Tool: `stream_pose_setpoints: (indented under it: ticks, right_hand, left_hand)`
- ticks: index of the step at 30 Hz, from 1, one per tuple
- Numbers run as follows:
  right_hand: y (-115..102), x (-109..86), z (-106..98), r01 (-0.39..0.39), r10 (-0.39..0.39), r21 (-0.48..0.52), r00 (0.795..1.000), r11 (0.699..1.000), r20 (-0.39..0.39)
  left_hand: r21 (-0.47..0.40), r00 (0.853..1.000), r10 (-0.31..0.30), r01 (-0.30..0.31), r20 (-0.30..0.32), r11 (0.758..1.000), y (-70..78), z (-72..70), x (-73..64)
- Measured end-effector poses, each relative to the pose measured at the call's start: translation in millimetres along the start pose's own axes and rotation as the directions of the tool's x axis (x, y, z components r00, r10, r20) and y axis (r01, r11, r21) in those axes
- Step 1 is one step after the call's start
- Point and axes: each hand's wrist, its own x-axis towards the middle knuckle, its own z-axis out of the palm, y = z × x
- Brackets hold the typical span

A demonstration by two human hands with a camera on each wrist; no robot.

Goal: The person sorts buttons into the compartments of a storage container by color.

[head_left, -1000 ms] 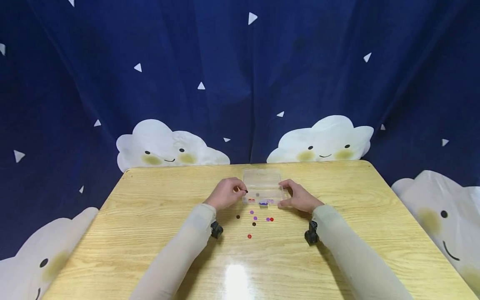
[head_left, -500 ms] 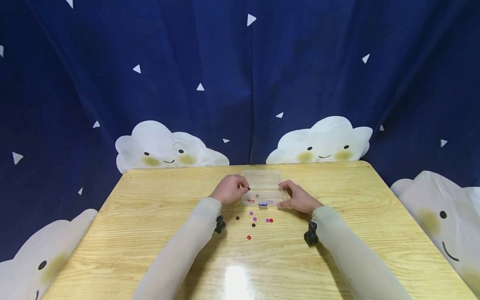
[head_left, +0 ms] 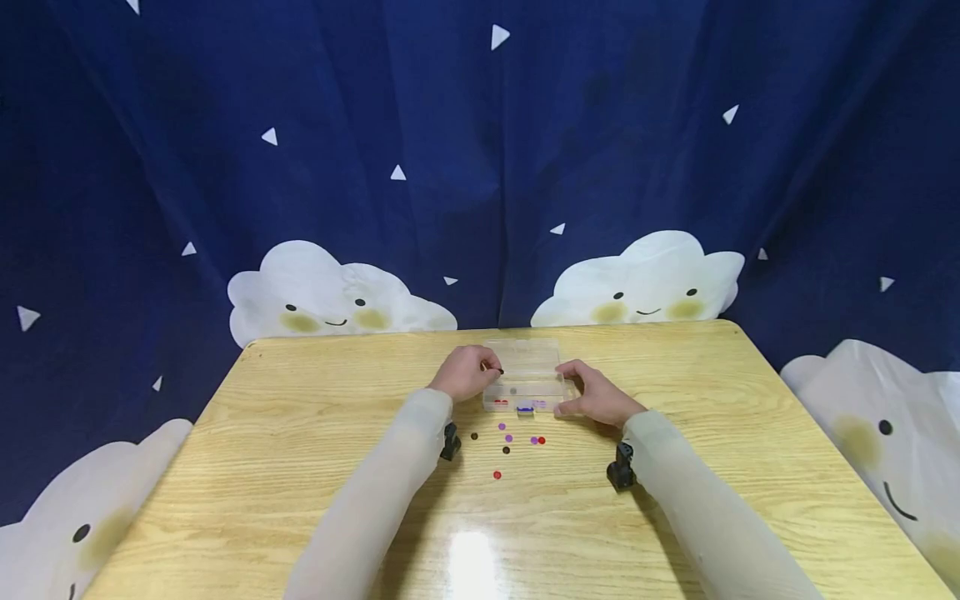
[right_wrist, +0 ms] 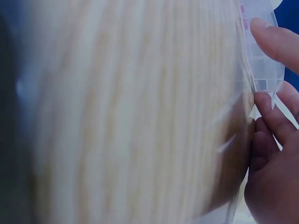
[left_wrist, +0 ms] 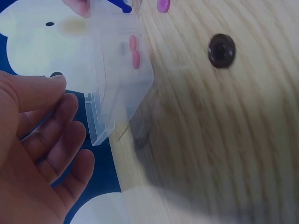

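Observation:
My left hand (head_left: 467,372) pinches a small dark button (left_wrist: 56,73) between thumb and index finger, over the left part of a clear plastic compartment box (head_left: 527,357). The box lies with its lid tipped back, and a blue latch (head_left: 525,409) shows at its front. Red buttons (left_wrist: 134,52) sit in the front left compartment and purple buttons (head_left: 539,404) in the front right one. A greyish button (head_left: 513,391) shows behind them. My right hand (head_left: 596,396) grips the box's right end, thumb at the front and fingers behind.
On the wooden table (head_left: 337,467), several loose buttons lie in front of the box: a black button (head_left: 506,450), a purple button (head_left: 508,438) and a red button (head_left: 497,475) among them. A dark blue curtain (head_left: 450,167) with clouds hangs behind the table's far edge.
My left hand has moved a little right and away from me, bringing the dark button from the box's left edge to over it. My right hand stays on the box.

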Motion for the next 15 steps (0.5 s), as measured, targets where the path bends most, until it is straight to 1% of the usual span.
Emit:
stream_pose_setpoints:
  ticks: [3,10,15]
  right_hand:
    - [-0.7,-0.2,0.9,-0.003,0.003,0.001,1.0,1.0,0.0]
    - [0.0,0.3,1.7,-0.015,0.015,0.004,1.0,1.0,-0.006]
    - [1.5,2.6,1.4,-0.021,0.021,-0.005,1.0,1.0,-0.011]
  left_hand:
    - [0.001,1.0,0.005,-0.005,-0.006,1.0,0.9,1.7,2.4]
    - [0.004,1.0,-0.001,0.001,0.01,1.0,3.1,4.7,5.8]
    - [-0.003,1.0,-0.024,0.024,0.018,1.0,6.3,7.5,6.6]
